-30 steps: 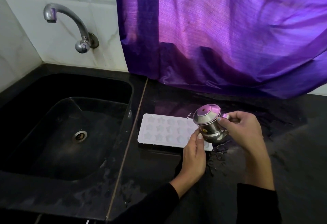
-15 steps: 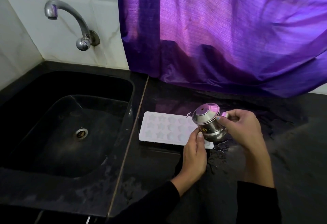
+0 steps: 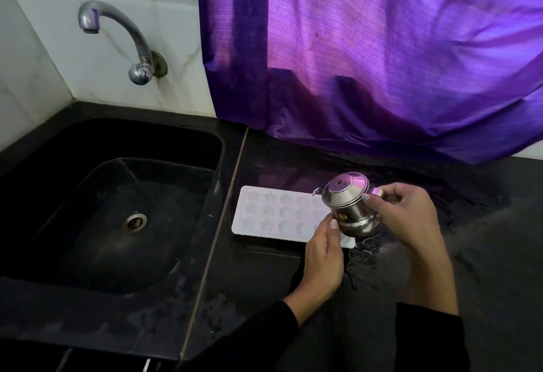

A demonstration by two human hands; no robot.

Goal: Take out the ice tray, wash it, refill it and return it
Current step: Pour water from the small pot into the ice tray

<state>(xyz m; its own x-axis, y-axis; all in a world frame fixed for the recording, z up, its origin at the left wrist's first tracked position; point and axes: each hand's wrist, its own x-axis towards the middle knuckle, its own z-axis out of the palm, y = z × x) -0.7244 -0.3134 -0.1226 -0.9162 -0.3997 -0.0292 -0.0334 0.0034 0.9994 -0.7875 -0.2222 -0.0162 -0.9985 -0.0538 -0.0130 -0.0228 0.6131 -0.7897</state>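
A white ice tray (image 3: 276,214) with star-shaped cells lies flat on the black counter, just right of the sink. Over its right end a small steel pot (image 3: 349,205) with a lid and thin spout is tilted toward the left. My right hand (image 3: 402,216) grips the pot by its handle. My left hand (image 3: 324,257) rests at the tray's near right corner, with the thumb touching the pot's underside. The tray's right end is hidden behind the pot and my left hand.
A black sink (image 3: 117,218) with a steel drain (image 3: 134,221) sits to the left, under a curved chrome tap (image 3: 123,39) on the white tiled wall. A purple curtain (image 3: 382,57) hangs down to the counter behind. Water droplets (image 3: 364,257) lie on the counter by the tray.
The pot and both hands stay in nearly the same place over the tray's right end. The view has shifted slightly.
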